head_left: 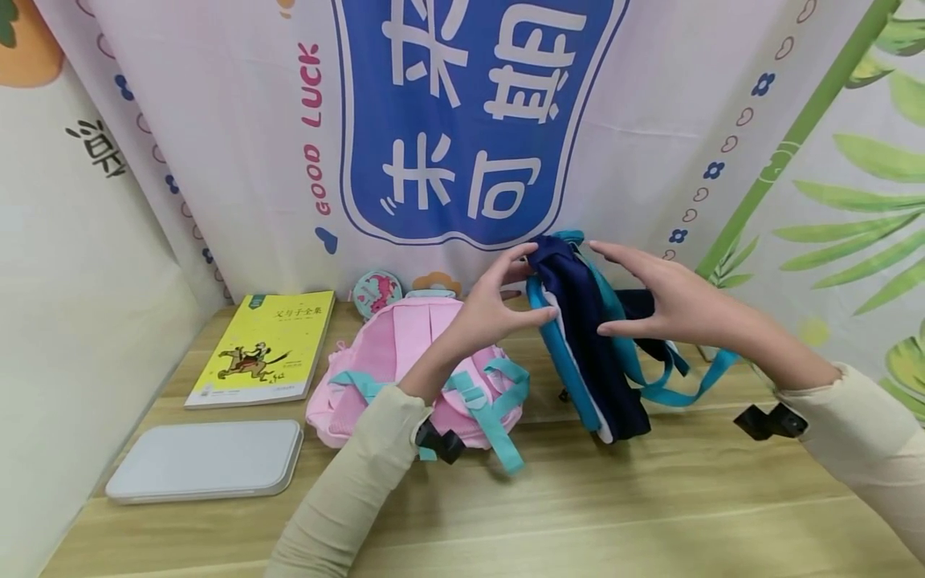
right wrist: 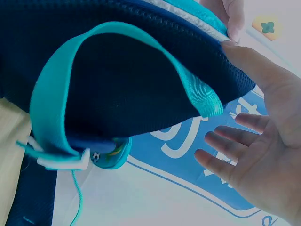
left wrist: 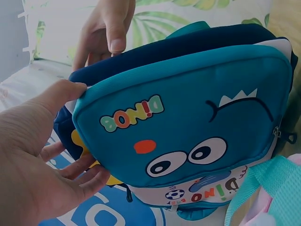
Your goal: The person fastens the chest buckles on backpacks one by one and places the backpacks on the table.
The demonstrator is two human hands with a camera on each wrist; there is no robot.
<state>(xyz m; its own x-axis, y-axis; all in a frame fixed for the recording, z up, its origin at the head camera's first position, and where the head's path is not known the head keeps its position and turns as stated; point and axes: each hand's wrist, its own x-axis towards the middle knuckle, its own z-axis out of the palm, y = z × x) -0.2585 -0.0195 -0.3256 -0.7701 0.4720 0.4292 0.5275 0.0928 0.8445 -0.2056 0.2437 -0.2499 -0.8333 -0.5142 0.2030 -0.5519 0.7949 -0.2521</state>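
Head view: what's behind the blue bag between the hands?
The printed cloth rises behind the blue bag, its blue panel showing past the bag's top. The bag covers the cloth and tabletop directly behind it, so anything there can't be seen.

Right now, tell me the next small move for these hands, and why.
Probably curl the right hand around the navy backpack: in the right wrist view that hand's thumb is at the bag's edge, but the other fingers stand clear.
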